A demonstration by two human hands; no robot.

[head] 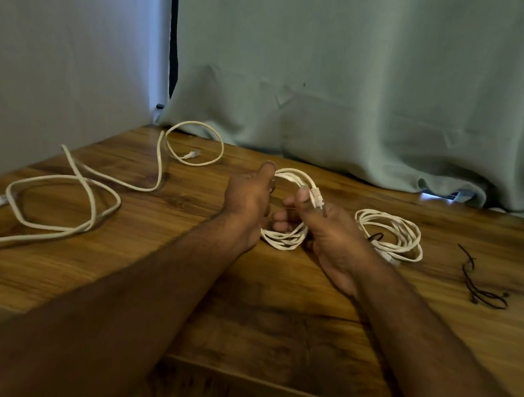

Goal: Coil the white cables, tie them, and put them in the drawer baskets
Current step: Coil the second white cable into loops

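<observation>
Far left on the brown wooden desk (242, 309): a long white network cable lying loose in wide loops (70, 197), with its small clear plug end (192, 154) near the back. Not coiled yet. Could slide off the left edge if tugged, since part of it already runs out of view there.

In the middle, held up just over the desk: a small round coil of white cable (285, 236). Left hand (247, 203) curled round the left side of the coil, thumb sticking up. Right hand (325, 231) curled round the right side, thumb pressing the white ribbed plug end (316, 196) against the loops. Both grips clamped on this coil. No tie on it yet. Springy stuff, probably, so the loops could pop open the moment one hand lets go to fetch a tie. Could also get messy if the plug end slips out from under the thumb.

Just right of the hands: a second white cable coil lying flat on the desk (389, 234), with something dark at its near side, maybe a tie; hard to tell.

Far right: thin black twist ties in a small tangle (481, 286). Well apart from the hands, so a long reach with one hand. Might come up in a clump.

Behind it all: pale green cloth (363, 79) hanging down. No drawer baskets in sight.
</observation>
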